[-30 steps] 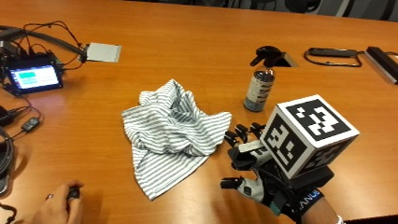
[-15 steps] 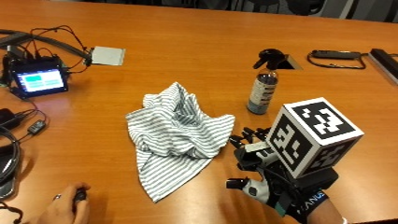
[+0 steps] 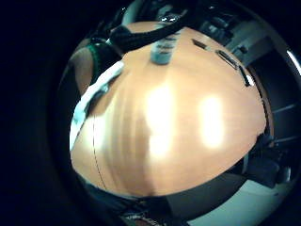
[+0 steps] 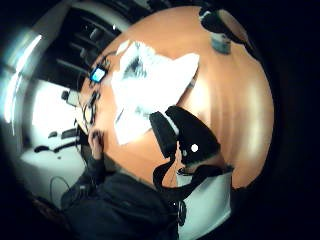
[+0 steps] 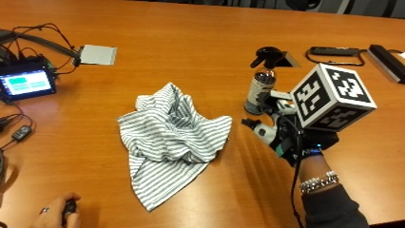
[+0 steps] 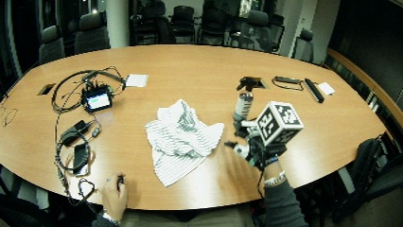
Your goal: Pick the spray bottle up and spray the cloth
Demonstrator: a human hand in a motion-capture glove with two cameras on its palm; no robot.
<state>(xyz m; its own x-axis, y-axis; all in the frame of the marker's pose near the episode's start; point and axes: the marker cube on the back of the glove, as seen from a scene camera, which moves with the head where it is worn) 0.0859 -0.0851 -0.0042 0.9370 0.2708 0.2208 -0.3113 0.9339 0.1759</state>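
Cloth [image 5: 171,142], striped grey and white, lies crumpled in a loose heap on the orange-brown wooden counter [image 5: 190,52], with one long corner trailing toward the near edge. To its right stands the spray bottle [image 5: 260,90], upright on the counter, a clear-topped cylinder with a dark patterned label; it is apart from the cloth and nothing has hold of it. The gloved right hand [image 5: 278,130] hovers just on the near side of the bottle, between it and the cloth's right edge, fingers spread and reaching out toward the bottle without closing on anything; from where I stand the fingertips look close to the bottle's base, though I cannot tell whether they touch it. In the view from the little-finger side of the palm the bottle [image 3: 162,49] stands out ahead on bare wood, and the thumb-side view shows the cloth [image 4: 147,82] spread beside the thumb. Beyond the bottle a black trigger sprayer head [image 5: 269,56] lies on the counter. At the far left sits a small lit screen [image 5: 26,83] among cables, with a grey pad [image 5: 97,54] beyond it. A bare hand [image 5: 57,216] rests at the near edge, curled on a small dark object.
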